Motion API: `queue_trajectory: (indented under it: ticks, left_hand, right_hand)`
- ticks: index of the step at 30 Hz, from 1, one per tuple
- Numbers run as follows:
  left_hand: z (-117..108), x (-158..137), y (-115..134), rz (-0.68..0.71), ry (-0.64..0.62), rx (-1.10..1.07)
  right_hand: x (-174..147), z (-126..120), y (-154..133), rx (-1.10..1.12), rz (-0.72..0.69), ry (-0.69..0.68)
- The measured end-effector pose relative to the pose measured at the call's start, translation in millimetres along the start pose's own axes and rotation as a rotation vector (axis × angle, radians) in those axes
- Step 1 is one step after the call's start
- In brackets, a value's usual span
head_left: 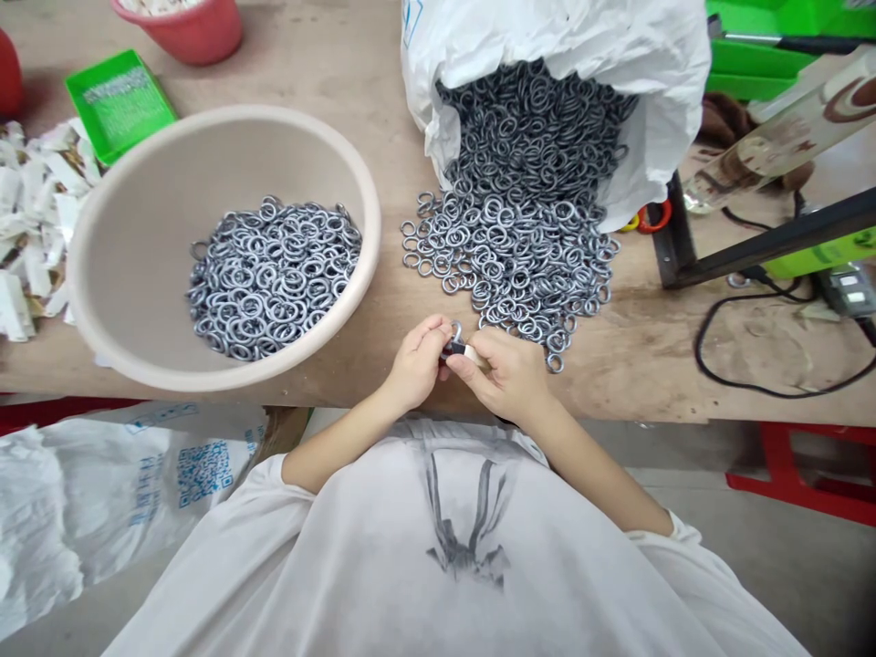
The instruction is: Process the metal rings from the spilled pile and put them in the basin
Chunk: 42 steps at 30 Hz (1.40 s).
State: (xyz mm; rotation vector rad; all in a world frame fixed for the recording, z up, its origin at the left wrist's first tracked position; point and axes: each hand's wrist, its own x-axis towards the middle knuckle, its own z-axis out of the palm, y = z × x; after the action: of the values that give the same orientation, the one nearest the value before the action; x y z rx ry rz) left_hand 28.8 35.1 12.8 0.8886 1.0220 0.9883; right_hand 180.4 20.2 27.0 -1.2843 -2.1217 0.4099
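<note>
Close to the table's front edge, my left hand [416,360] pinches a grey metal ring [456,329] between thumb and fingers. My right hand [512,372] is closed round a small pale piece with a black end [474,354], whose exact kind I cannot make out. That black end meets the ring, and the two hands almost touch. Just beyond them a heap of loose grey metal rings [526,265] spills from a white sack [554,32] lying on its side. To the left, a large beige basin [143,210] holds many similar rings [274,274].
Behind the basin are a green tray [77,87] of small metal parts and a red bowl [205,32]. White pieces [41,210] lie piled at far left. A black metal frame [773,239] and black cable [698,351] occupy the right. A red stool [787,474] stands below the table.
</note>
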Motion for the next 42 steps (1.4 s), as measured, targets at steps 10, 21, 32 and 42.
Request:
queue_trajectory:
  ticks: [10, 21, 32, 42]
  left_hand:
    - [-0.8, -7.6, 0.5, -0.068, -0.204, 0.014]
    - [-13.7, 1.7, 2.0, -0.089, -0.079, -0.098]
    - [-3.5, -1.5, -6.5, 0.037, -0.106, 0.104]
    - [5.2, -5.8, -8.5, -0.005, -0.051, 0.018]
  right_hand:
    - [9.9, 4.2, 32.9, 0.485, 0.441, 0.107]
    - [6.4, 9.0, 8.8, 0.847, 0.566, 0.089]
    - [12.9, 5.5, 5.6, 0.92, 0.542, -0.084]
    - [9.7, 7.4, 2.3, 0.638, 0.479, 0.038]
